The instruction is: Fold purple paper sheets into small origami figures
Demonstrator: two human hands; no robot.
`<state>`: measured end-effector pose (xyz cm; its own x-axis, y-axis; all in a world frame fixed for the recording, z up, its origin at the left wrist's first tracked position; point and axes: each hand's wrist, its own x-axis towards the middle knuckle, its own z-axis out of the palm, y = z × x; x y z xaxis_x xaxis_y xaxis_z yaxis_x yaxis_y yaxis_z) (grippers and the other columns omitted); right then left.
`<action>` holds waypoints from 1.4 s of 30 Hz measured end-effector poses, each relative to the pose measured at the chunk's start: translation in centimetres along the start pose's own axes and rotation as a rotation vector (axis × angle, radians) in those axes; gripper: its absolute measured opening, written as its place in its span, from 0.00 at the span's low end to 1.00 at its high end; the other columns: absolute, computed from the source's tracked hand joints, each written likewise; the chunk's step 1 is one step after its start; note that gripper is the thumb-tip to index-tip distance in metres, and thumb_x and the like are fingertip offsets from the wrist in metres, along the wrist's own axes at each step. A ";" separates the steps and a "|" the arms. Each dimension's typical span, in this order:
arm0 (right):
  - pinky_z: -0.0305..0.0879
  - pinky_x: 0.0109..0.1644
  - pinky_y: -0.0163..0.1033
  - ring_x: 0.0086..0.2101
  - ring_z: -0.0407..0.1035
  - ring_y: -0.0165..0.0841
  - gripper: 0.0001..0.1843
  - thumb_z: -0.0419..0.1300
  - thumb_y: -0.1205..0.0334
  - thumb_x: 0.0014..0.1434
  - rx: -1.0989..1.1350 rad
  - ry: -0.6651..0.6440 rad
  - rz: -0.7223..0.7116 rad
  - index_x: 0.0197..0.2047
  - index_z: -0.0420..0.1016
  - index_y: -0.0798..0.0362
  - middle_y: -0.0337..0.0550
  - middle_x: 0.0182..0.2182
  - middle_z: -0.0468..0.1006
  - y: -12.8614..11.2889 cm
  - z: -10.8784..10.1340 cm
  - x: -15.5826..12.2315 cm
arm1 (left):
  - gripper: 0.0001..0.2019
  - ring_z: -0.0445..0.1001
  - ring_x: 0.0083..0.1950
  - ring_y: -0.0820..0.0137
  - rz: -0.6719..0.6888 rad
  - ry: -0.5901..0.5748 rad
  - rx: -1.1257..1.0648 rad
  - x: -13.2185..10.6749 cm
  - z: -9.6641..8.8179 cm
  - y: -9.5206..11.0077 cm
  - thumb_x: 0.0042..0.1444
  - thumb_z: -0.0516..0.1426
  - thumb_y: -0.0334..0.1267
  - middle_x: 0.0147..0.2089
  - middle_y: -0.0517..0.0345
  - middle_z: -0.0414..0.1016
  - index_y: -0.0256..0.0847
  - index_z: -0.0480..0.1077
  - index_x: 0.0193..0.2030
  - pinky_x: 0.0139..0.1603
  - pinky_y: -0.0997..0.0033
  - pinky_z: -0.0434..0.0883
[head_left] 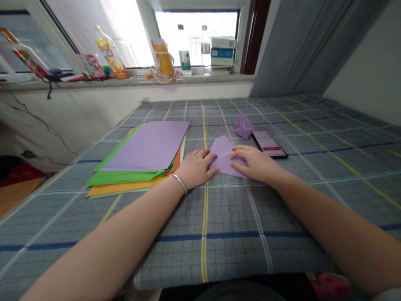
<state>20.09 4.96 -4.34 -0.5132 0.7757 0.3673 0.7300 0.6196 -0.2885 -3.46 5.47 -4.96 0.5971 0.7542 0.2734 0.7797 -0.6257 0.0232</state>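
A folded piece of purple paper (224, 154) lies on the checked cloth in front of me, coming to a blunt point at its far end. My left hand (196, 167), with a silver bangle at the wrist, rests at the paper's left edge, thumb and forefinger apart and touching it. On the right side, my right hand (250, 163) lies over the paper with its fingers spread. Its palm covers the paper's right corner. Just beyond stands a folded purple paper shape (243, 125) with a pointed top.
A stack of coloured sheets (144, 146), purple uppermost, lies left of my hands. Right of the folded shape is a phone (270, 144) with its screen lit. Bottles, a yellow cup (164, 60) and boxes (223, 52) line the windowsill (200, 79) behind the cloth-covered surface (175, 259).
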 end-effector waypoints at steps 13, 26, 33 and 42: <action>0.63 0.16 0.32 0.16 0.64 0.22 0.28 0.62 0.70 0.48 0.501 0.181 0.414 0.53 0.66 0.49 0.46 0.44 0.77 2.7 2.1 0.4 | 0.32 0.66 0.62 0.58 -0.016 0.043 -0.473 0.8 0.7 -1.1 0.55 0.57 0.33 0.64 0.44 0.64 0.42 0.56 0.67 0.62 0.50 0.64; 0.71 0.44 0.48 0.39 0.71 0.38 0.28 0.66 0.61 0.48 0.118 0.313 0.237 0.53 0.69 0.51 0.50 0.49 0.71 2.1 0.9 0.4 | 0.22 0.78 0.40 0.69 -0.312 0.123 -1.150 1.5 2.5 -2.6 0.52 0.57 0.26 0.50 0.47 0.77 0.39 0.69 0.55 0.36 0.68 0.75; 0.62 0.57 0.52 0.51 0.68 0.42 0.21 0.59 0.59 0.58 0.125 0.223 0.179 0.55 0.72 0.51 0.49 0.51 0.76 2.2 1.1 0.7 | 0.17 0.74 0.34 0.72 -0.191 -0.041 -1.019 1.3 1.2 -2.0 0.55 0.56 0.31 0.43 0.54 0.78 0.42 0.74 0.51 0.30 0.72 0.70; 0.64 0.42 0.41 0.38 0.71 0.37 0.10 0.59 0.57 0.57 0.110 0.064 0.257 0.37 0.80 0.51 0.44 0.35 0.78 1.2 0.2 0.7 | 0.22 0.70 0.32 0.74 -0.404 0.024 -1.148 1.4 1.0 -1.6 0.50 0.64 0.40 0.35 0.57 0.75 0.37 0.72 0.52 0.35 0.72 0.68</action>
<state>20.53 6.33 -4.60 -0.2854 0.9020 0.3240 0.7774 0.4156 -0.4721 -3.65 7.74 -5.60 0.3364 0.9393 0.0669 0.2811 -0.1680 0.9449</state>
